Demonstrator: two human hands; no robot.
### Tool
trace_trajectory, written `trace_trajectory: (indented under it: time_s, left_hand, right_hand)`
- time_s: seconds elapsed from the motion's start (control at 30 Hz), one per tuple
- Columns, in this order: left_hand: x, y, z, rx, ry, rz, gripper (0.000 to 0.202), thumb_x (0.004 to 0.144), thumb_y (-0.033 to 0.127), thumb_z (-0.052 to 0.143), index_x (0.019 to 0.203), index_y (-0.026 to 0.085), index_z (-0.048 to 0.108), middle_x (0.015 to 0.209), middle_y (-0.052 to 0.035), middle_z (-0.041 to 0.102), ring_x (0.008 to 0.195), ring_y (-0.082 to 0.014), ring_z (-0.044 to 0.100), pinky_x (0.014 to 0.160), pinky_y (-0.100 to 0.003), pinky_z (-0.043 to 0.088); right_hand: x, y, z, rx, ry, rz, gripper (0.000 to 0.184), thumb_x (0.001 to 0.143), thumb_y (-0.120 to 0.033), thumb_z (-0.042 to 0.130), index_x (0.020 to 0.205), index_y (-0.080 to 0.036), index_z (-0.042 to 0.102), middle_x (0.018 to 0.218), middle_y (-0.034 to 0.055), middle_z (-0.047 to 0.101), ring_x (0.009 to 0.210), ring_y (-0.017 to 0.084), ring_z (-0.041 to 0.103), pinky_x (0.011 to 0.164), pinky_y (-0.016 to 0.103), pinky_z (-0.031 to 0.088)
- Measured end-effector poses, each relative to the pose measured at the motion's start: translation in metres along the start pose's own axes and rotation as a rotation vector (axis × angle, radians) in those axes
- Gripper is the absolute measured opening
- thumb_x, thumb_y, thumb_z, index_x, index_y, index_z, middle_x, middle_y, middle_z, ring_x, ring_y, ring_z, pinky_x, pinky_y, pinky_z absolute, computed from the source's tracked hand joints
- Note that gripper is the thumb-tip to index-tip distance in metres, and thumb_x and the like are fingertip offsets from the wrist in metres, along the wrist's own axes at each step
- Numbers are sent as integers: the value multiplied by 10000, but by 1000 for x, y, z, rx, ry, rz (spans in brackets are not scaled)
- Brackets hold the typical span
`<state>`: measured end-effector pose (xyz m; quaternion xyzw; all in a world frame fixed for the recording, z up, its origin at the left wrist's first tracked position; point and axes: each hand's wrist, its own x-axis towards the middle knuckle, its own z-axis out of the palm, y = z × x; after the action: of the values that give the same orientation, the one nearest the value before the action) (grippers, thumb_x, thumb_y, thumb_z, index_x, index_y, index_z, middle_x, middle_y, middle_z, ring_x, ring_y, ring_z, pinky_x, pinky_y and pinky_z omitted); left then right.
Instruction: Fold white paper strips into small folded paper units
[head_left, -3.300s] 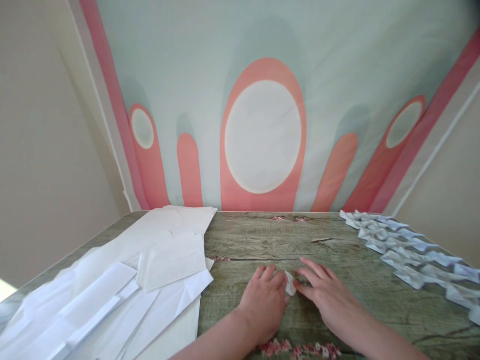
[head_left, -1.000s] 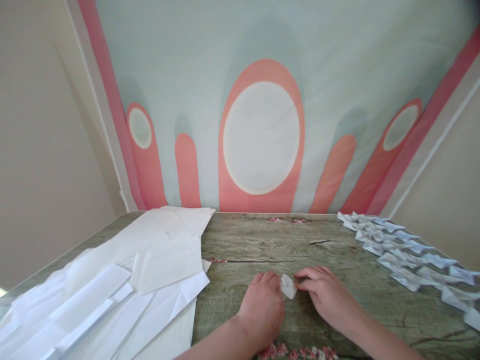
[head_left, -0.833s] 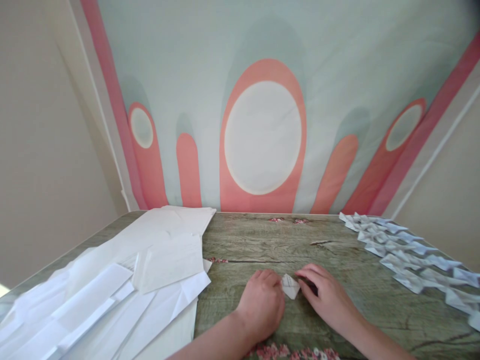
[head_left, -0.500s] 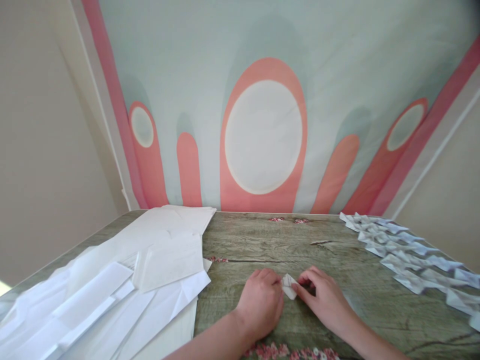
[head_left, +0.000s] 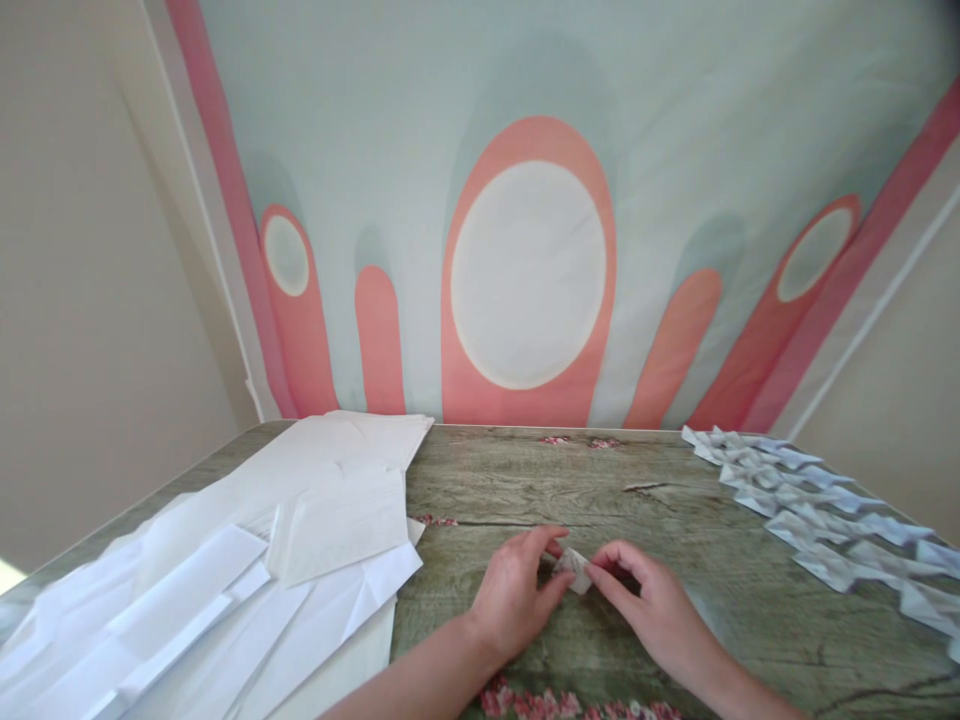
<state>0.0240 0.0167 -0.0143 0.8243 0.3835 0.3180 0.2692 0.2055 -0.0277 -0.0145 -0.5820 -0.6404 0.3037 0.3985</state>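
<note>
Two hands meet over a small folded paper piece (head_left: 573, 571) at the near middle of a wood-patterned worktop (head_left: 525, 480). The left hand (head_left: 517, 590) pinches its left edge between thumb and curled fingers; the right hand (head_left: 651, 600) grips the right edge the same way. Loose white sheets (head_left: 262, 560) lie to the left, and rows of finished folded pieces (head_left: 817, 510) to the right.
</note>
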Motion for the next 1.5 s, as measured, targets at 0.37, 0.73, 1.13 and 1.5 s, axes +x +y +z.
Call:
trace_trajectory:
  time_s: [0.37,0.73,1.13,1.5]
  left_hand:
    - [-1,4,-2,-89,12,52,288,820,198,573,1107,220,562,910,-15,636,872,-163,584,832,-282,437]
    - [0,8,-2,-253,102,18,303,837,181,537,1124,254,599,859,-10,628,809,-146,570,739,-239,437]
    - [2,10,1,-310,124,12,154,781,170,628,923,211,672,839,-11,649,802,-147,574,769,-250,424]
    - [6,9,-2,-206,156,90,64,724,153,695,738,178,638,811,-25,589,838,-170,543,775,-277,415]
  right_hand:
    - [-7,3,5,25,11,-76,224,869,-372,462,1021,-213,502,808,5,611,816,170,583,788,293,425]
    - [-9,4,9,101,11,-69,236,857,-382,485,1032,-224,482,882,21,597,836,176,564,773,291,430]
    - [-9,6,11,128,-27,-26,206,853,-393,496,800,-200,545,707,-12,593,678,150,568,630,239,433]
    - [-9,3,3,-56,157,-398,57,873,-208,481,865,-217,537,818,20,591,758,150,575,703,255,450]
